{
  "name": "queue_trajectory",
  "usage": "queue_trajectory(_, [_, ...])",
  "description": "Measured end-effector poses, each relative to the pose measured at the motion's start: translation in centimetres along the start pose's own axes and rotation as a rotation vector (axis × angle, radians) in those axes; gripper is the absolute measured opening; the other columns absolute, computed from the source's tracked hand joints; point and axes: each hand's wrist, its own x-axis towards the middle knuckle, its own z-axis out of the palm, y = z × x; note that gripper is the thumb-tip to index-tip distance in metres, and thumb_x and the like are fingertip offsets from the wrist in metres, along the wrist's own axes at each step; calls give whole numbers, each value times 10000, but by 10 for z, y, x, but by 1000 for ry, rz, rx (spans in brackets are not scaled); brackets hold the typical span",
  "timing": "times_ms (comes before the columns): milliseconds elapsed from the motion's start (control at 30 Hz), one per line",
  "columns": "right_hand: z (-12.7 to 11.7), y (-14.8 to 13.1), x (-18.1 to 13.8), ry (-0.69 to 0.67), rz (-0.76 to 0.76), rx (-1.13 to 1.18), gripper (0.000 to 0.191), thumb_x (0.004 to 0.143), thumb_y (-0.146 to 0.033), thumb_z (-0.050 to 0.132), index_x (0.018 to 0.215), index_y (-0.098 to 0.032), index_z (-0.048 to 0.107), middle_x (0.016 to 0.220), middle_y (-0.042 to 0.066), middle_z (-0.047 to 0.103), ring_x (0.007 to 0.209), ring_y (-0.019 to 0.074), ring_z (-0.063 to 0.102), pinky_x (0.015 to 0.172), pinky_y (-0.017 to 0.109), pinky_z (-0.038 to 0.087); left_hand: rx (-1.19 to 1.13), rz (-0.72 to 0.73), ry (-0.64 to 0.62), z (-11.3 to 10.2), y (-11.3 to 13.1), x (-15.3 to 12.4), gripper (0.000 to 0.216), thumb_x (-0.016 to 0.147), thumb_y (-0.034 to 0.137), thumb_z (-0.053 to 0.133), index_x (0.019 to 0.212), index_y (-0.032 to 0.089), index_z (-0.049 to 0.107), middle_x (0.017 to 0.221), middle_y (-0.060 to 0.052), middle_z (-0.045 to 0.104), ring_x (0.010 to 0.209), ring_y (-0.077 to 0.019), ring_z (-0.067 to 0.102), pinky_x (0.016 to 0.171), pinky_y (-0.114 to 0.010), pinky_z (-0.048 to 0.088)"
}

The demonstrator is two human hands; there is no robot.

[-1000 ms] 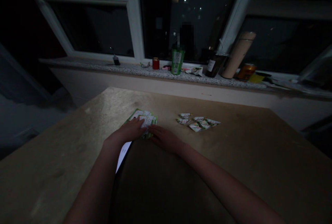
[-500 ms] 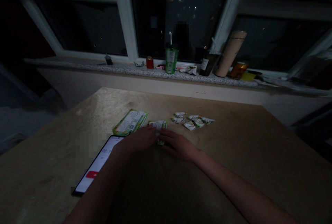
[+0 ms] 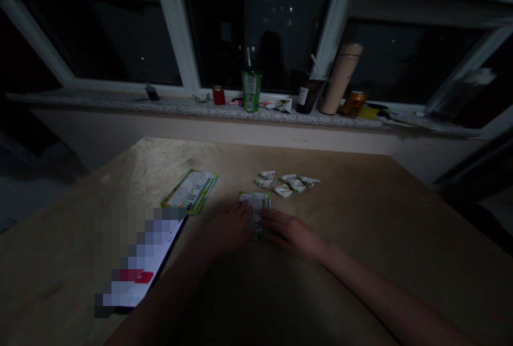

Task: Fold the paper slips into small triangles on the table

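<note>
Left hand (image 3: 229, 225) and right hand (image 3: 295, 232) palm-down on green packet (image 3: 258, 204)

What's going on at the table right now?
A person's left hand and right hand rest on a green packet on the table, one at each side. Beyond it, to the right, lie several small sachets. To the left lie a larger green pack and a lit phone.
</note>
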Motion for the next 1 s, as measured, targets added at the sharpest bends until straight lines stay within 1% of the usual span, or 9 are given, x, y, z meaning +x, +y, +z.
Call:
queue_trajectory(133, [-5, -1, -13, -6, 9, -49, 339, 929, -276, 468, 1249, -203, 553, 1324, 93, 538, 1256, 212, 462, 1080, 400, 360, 18, 13, -11, 2, 13, -1, 585, 906, 416, 429, 1376, 69, 389, 1447, -212, 336, 1338, -315, 310, 1072, -444, 283])
queue_trajectory(233, [-9, -1, -22, -22, 13, -88, 327, 938, -267, 453, 1239, -205, 562, 1317, 82, 547, 1267, 212, 447, 1110, 427, 299, 25, 26, -4, 7, 20, -1, 657, 883, 495, 454, 1377, 68, 388, 1452, -221, 322, 1341, -333, 293, 1066, -446, 282])
queue_trajectory(367, [-15, 0, -35, -37, 49, -108, 323, 947, -261, 428, 1236, -216, 565, 1326, 65, 541, 1279, 207, 433, 1117, 435, 279, 11, 63, 11, 13, 26, 0, 725, 863, 583, 440, 1396, 98, 366, 1471, -205, 295, 1350, -337, 270, 1072, -445, 255])
queue_trajectory(467, [-20, -1, -46, -38, 80, -101, 325, 948, -259, 426, 1239, -215, 563, 1320, 68, 546, 1279, 205, 434, 1121, 441, 273, 9, 90, -18, 12, 31, 1, 770, 836, 608, 463, 1420, 126, 326, 1498, -178, 244, 1363, -332, 240, 1073, -449, 242])
queue_trajectory(567, [-23, -3, -56, -28, 104, -90, 326, 948, -255, 425, 1242, -214, 560, 1313, 71, 552, 1286, 198, 425, 1125, 438, 267, 17, 115, -46, 10, 37, 2, 795, 822, 602, 488, 1429, 123, 308, 1509, -172, 215, 1366, -330, 227, 1078, -451, 226])
queue_trajectory(633, [-25, -5, -62, -26, 115, -91, 324, 948, -256, 426, 1239, -208, 562, 1316, 70, 550, 1287, 194, 423, 1127, 430, 265, 22, 136, -41, 10, 39, 3, 769, 834, 591, 475, 1424, 125, 318, 1504, -165, 238, 1361, -324, 237, 1079, -452, 217])
queue_trajectory(733, [-26, -8, -68, -31, 138, -95, 319, 949, -254, 426, 1225, -189, 571, 1321, 77, 545, 1284, 195, 425, 1122, 417, 274, 22, 173, 2, 12, 41, 3, 727, 836, 585, 472, 1411, 159, 344, 1482, -142, 305, 1340, -317, 280, 1076, -455, 212])
queue_trajectory(900, [-28, -13, -78, -9, 177, -62, 332, 954, -246, 408, 1245, -180, 554, 1318, 79, 547, 1294, 200, 413, 1119, 419, 279, 39, 242, 62, 15, 40, 6, 768, 778, 650, 516, 1388, 202, 389, 1448, -130, 362, 1298, -326, 337, 1073, -473, 203])
queue_trajectory(1000, [-28, -13, -82, 40, 205, 14, 330, 961, -237, 388, 1245, -196, 553, 1316, 68, 550, 1275, 194, 439, 1115, 417, 290, 53, 276, 80, 15, 40, 8, 798, 739, 674, 550, 1377, 216, 406, 1426, -127, 392, 1284, -331, 353, 1072, -488, 197])
